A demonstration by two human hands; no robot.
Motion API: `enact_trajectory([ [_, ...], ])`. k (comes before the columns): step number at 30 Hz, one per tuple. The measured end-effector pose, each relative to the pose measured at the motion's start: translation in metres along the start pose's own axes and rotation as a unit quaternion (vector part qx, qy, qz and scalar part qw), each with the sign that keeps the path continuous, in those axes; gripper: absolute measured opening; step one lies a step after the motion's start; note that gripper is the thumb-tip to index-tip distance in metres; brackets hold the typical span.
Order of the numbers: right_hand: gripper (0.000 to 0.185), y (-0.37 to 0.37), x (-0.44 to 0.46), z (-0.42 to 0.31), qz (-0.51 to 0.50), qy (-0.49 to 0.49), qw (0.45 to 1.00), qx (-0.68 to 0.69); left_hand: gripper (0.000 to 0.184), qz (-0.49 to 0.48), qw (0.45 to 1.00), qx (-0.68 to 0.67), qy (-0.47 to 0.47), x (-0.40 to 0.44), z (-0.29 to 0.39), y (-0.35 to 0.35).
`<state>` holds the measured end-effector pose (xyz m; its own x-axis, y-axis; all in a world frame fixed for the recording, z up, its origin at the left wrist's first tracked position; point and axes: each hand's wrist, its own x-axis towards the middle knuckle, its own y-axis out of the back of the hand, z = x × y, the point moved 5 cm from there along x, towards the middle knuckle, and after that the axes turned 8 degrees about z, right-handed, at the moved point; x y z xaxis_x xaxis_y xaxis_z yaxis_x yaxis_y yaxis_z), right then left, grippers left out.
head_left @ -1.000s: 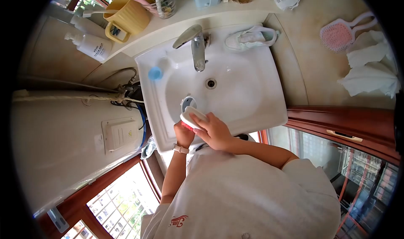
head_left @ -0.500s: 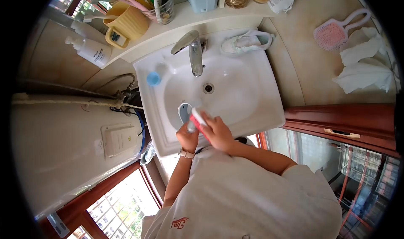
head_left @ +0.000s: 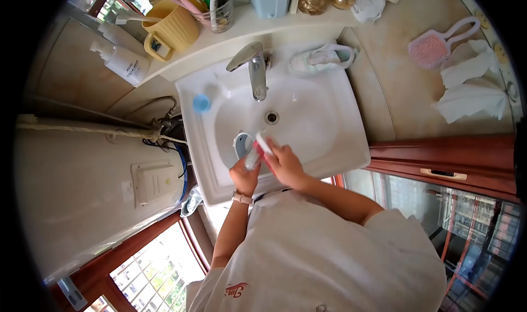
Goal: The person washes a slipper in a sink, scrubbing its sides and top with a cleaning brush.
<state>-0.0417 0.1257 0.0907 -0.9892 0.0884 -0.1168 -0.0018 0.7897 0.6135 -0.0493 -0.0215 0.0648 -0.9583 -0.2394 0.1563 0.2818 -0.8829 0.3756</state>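
Observation:
Over the near left part of the white sink (head_left: pixel 329 164), my left hand (head_left: pixel 244 177) is wrapped round a light shoe (head_left: pixel 243 143), whose opening faces up toward the basin. My right hand (head_left: pixel 285 165) grips a brush (head_left: pixel 264 143) with a white back and red-pink bristles, tilted against the near part of the shoe. Some whitish foam or wet surface shows between the hands, slightly blurred. A second pale shoe (head_left: pixel 323 59) lies on the sink's back right corner. On the back left corner stands a small blue cup (head_left: pixel 201 103).
The faucet (head_left: pixel 257 73) rises at the sink's back, above the drain (head_left: pixel 272 117). A shelf behind holds a yellow mug (head_left: pixel 174 29) and a glass of brushes (head_left: pixel 220 17). At right lie a pink hairbrush (head_left: pixel 431 49) and white tissues (head_left: pixel 473 95). A white pump bottle (head_left: pixel 123 63) stands at left.
The brush has turned from lying over the shoe to a steeper tilt at its right side. My left hand has shifted slightly right, and more of the shoe's near end shows.

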Motion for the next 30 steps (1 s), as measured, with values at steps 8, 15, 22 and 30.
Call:
enact_trajectory([
  [8, 0.051, -0.004, 0.008, 0.007, -0.031, 0.001, 0.999, 0.007, 0.027, -0.014, 0.999, 0.012, -0.025, 0.003, 0.004, 0.002],
  [15, 0.05, -0.008, 0.017, 0.013, -0.005, -0.009, 1.0, 0.019, 0.025, -0.046, 0.996, 0.077, -0.013, 0.011, 0.005, -0.001],
  [22, 0.049, -0.001, 0.016, -0.011, -0.007, 0.03, 0.999, -0.019, 0.022, -0.05, 0.996, 0.068, 0.003, 0.01, -0.002, 0.004],
  [30, 0.051, -0.011, 0.007, -0.026, -0.011, 0.115, 0.993, -0.002, 0.025, -0.077, 0.995, 0.049, 0.029, 0.004, 0.0, 0.018],
])
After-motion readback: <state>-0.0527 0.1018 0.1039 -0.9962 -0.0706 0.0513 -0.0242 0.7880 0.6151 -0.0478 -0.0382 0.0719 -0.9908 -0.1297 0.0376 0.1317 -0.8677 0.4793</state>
